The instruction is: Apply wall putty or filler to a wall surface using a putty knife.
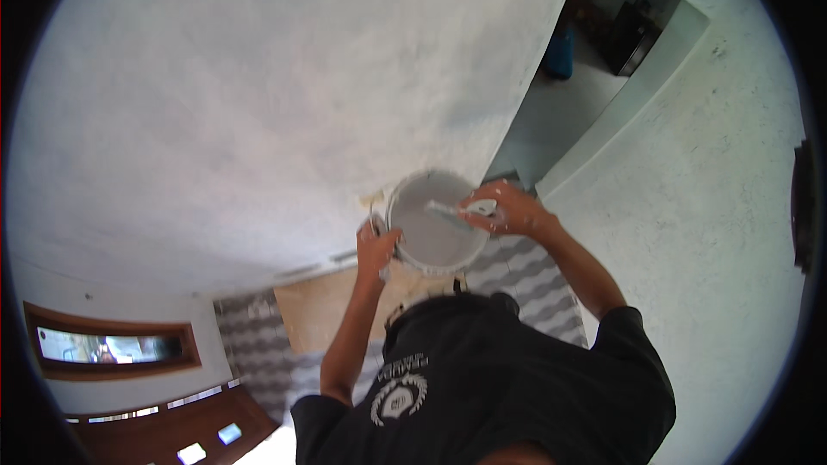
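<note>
My left hand (376,247) is closed on the left rim of a round pale bucket (438,268), with the thumb over the edge. Grey-white paint (426,237) lies inside it. In my right hand (510,208), at the bucket's right rim, is a paintbrush (445,209) smeared with white, held over the bucket's mouth. How far its tip dips into the paint, I cannot tell. White spatters mark the fingers of both hands.
A whitish wall (284,103) rises close in front. A doorway (568,95) opens at the upper right, beside another pale wall (689,164). Below are a tan board (319,310) and grey patterned floor tiles (543,280). A wood-framed window (112,346) is at the lower left.
</note>
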Available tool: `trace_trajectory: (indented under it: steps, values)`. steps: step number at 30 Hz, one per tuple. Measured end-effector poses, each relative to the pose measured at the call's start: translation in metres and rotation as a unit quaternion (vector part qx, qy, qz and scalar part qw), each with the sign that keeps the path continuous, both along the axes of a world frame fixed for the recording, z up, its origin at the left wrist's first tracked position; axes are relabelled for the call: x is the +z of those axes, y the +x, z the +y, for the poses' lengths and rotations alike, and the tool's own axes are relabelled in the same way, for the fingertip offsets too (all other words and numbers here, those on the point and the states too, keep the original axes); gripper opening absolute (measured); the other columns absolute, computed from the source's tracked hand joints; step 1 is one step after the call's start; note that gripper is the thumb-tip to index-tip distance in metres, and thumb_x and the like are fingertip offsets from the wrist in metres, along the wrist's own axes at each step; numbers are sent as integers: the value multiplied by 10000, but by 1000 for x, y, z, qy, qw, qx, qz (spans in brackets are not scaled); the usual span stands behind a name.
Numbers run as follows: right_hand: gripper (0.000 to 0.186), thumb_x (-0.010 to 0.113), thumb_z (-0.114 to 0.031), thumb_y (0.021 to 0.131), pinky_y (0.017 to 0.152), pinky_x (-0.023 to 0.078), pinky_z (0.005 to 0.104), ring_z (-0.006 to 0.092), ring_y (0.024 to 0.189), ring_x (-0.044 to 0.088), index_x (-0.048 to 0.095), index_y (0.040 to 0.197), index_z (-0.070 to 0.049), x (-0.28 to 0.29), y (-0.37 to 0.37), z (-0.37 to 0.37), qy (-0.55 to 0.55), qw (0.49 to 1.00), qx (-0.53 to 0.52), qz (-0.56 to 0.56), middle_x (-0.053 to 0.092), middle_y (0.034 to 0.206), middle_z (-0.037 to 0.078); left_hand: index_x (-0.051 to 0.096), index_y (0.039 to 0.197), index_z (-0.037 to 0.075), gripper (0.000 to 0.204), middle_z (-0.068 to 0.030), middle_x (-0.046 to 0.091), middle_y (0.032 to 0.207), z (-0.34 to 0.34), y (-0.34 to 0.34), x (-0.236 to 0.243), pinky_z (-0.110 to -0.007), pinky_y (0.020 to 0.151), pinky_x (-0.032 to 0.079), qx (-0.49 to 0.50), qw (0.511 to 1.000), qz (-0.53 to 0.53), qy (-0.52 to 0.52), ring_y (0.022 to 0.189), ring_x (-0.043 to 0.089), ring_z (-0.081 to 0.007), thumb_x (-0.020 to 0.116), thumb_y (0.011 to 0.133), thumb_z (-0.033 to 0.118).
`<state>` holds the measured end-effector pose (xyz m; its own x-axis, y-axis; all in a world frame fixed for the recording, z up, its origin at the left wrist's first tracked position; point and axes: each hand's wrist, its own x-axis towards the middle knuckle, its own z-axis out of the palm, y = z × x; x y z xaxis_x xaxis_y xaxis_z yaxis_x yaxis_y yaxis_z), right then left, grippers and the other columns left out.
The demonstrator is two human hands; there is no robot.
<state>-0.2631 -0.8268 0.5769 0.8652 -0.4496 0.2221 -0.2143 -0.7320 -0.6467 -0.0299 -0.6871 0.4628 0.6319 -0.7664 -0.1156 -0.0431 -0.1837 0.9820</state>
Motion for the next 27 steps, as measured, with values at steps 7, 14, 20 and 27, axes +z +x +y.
trace_trajectory:
  steps: [7,14,20,27]
  values:
    - [236,693,-176,799,706,517,327,232,762,674,695,964,-7,10,-28,5,60,996,-17,-70,693,869,163,463,651,39,139,-30,478,573,2,-17,50,-287,434,391,-20,984,176,-27,461,469,-134,599,620,31]
    - [240,672,-201,832,552,494,279,129,601,611,705,984,-19,25,-44,12,233,966,-64,-96,697,770,95,453,668,53,137,-36,498,571,1,-12,61,-293,411,402,-47,988,141,-30,463,488,-129,576,647,-3]
    - [206,657,-161,846,554,485,245,97,606,594,706,978,-11,22,-44,24,73,987,-58,-128,683,734,77,451,654,58,140,-32,502,574,-7,-2,47,-273,432,390,-67,982,167,-50,460,465,-119,581,658,7]
    - [230,681,-195,833,594,504,266,120,666,636,704,955,-2,24,-47,39,236,955,-135,-114,699,796,119,419,668,94,173,-64,545,592,-12,3,48,-285,403,396,-114,985,128,3,474,523,-152,555,664,-12]
